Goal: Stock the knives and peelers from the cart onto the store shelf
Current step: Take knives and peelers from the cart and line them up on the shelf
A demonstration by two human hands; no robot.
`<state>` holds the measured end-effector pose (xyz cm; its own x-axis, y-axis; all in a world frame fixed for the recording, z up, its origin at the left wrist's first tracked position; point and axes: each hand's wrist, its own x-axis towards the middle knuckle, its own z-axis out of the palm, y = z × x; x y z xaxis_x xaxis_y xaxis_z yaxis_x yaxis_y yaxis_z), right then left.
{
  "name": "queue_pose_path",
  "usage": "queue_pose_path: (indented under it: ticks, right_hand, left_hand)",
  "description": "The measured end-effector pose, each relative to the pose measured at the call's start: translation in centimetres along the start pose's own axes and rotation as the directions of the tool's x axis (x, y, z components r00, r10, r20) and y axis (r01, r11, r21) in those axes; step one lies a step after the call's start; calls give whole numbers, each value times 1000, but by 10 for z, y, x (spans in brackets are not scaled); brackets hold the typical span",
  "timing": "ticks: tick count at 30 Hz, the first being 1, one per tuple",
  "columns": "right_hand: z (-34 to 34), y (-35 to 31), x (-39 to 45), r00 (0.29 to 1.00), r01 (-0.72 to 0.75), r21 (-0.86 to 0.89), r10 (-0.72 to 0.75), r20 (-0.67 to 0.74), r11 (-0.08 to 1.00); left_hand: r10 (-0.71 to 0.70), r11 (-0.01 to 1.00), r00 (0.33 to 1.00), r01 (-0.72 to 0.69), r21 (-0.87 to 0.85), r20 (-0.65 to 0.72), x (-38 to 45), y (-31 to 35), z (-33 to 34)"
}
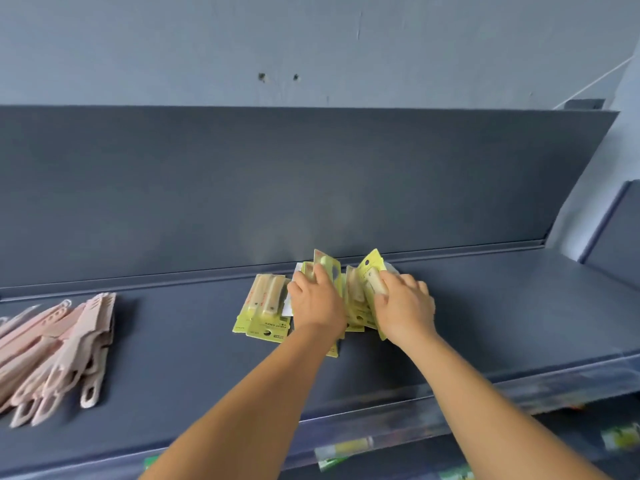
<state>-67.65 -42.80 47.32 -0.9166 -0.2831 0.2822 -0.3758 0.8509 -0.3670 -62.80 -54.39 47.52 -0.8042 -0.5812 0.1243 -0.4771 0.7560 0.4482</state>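
Our left hand [317, 299] and right hand [403, 306] each grip yellow knife packs [356, 299] on the shelf [485, 306]; pink peelers [59, 351] lie well left.

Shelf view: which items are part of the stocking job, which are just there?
Job:
- yellow-carded fruit knife packs, lying on the shelf
- packs gripped by the left hand
- packs gripped by the right hand
- pink knives, piled at the left

Just there:
- grey back panel
- goods on the lower shelf, blurred
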Motion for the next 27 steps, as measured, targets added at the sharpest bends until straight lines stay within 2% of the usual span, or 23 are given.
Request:
queue_pose_path:
  ticks: [4, 7, 11, 15, 21, 27]
  right_hand:
    - [4, 5, 6, 999, -1, -102, 6, 48, 995]
    - [9, 6, 8, 994, -12, -131, 26, 105, 991]
    - [12, 4, 7, 986, -22, -149, 46, 162, 989]
    - [10, -11, 0, 989, 13, -158, 10, 146, 987]
    - [8, -75, -28, 981, 139, -67, -128, 149, 988]
    - [22, -179, -87, 929, 323, 36, -324, 177, 946]
  left_hand:
    - [6, 985, 1000, -7, 173, 12, -1, 0, 4]
    - [13, 971, 999, -22, 240, 38, -1, 1, 5]
    - [45, 959, 996, -65, 277, 77, -1, -2, 6]
    - [109, 954, 992, -121, 275, 56, -4, -14, -5]
    - [176, 949, 984, -174, 264, 16, -21, -69, -49]
    - [166, 950, 983, -138, 281, -81, -60, -173, -123]
